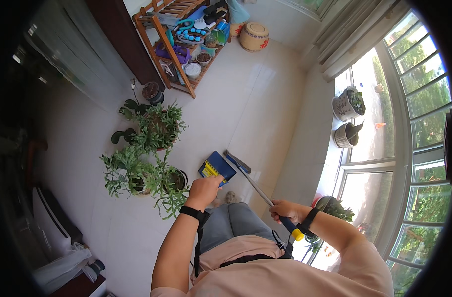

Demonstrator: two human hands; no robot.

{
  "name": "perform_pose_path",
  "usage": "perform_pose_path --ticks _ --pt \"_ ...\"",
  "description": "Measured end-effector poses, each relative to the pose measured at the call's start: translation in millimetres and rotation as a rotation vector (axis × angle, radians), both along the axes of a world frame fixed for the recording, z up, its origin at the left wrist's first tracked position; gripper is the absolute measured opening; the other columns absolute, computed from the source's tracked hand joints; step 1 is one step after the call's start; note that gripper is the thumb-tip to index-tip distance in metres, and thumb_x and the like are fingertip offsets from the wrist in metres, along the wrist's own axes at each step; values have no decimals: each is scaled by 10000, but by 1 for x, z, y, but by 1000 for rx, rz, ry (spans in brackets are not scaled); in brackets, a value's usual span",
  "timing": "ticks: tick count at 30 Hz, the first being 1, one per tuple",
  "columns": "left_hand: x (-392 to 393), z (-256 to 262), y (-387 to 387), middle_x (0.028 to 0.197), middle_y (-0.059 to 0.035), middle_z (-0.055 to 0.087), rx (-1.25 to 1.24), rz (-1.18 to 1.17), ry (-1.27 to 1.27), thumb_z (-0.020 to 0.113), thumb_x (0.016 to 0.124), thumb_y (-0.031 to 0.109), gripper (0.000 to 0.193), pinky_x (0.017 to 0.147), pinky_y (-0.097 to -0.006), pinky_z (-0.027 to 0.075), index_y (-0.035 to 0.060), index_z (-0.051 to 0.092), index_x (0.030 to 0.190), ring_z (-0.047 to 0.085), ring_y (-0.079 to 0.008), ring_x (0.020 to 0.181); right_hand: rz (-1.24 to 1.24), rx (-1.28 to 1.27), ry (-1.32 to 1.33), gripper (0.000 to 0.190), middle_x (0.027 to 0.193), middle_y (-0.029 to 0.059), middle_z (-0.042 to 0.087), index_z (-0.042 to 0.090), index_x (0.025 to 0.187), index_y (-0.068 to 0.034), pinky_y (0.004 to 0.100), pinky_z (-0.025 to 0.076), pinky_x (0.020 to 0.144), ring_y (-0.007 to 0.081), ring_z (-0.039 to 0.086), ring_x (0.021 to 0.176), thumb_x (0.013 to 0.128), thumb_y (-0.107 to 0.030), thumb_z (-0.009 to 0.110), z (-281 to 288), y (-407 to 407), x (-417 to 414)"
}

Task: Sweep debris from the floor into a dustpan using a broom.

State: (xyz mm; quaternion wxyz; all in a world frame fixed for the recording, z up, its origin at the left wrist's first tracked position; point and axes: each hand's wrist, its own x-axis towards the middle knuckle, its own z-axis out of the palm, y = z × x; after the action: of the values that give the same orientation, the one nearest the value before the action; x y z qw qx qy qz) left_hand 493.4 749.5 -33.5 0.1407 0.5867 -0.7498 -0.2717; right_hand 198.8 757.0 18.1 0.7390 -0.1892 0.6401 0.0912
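My left hand (203,192) is closed at the near end of a blue and yellow dustpan (219,166); its handle is hidden under my fingers. The pan's blue tray faces away from me, low over the tiled floor, and I cannot tell if it touches. In my right hand (286,210) is a broom's metal pole (257,189), gripped near its dark blue and yellow end. The broom head (237,161), blue with grey bristles, lies on the floor just right of the dustpan, with a small gap between them.
Leafy potted plants (155,128) crowd the floor at left. A wooden rack (174,55) full of household items stands ahead, with a round patterned stool (254,36) beside it. Potted plants (348,104) line the windowsill at right. A shoe (231,197) shows below the dustpan.
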Motion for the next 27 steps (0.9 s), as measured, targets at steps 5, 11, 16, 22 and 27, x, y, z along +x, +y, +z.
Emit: perform_pose_path --ticks 5,11,16,22,27 --pt "7 3 4 814 -103 637 -7 -3 -5 591 793 168 127 598 -413 475 86 576 889 616 -299 743 -78 -95 -86 365 672 42 485 398 1237 10 214 428 441 81 467 508 898 -95 481 30 1 -31" --pt "10 7 24 858 -80 646 -5 -6 -4 623 784 217 229 608 -397 485 106 588 981 621 -277 767 -146 -168 -91 566 701 65 512 248 1372 39 234 424 445 106 474 515 886 -100 504 63 28 -63" --pt "2 12 37 946 -85 646 83 -3 -56 640 777 214 306 655 -390 492 121 590 1064 618 -285 808 -224 -321 42 594 678 66 517 225 1378 43 245 436 432 115 485 497 870 -87 505 48 31 -94" --pt "-11 9 41 951 -97 646 71 -2 -29 645 777 215 326 675 -392 493 124 587 1084 616 -294 823 -263 -446 173 135 604 32 442 374 779 -75 274 434 400 122 467 458 849 -78 490 7 31 -109" --pt "-17 8 47 940 -104 645 107 -7 -49 645 781 217 314 680 -396 492 109 590 1071 612 -305 822 -353 -408 183 92 606 41 450 401 807 -65 283 439 410 135 477 473 851 -62 482 -34 42 -114"
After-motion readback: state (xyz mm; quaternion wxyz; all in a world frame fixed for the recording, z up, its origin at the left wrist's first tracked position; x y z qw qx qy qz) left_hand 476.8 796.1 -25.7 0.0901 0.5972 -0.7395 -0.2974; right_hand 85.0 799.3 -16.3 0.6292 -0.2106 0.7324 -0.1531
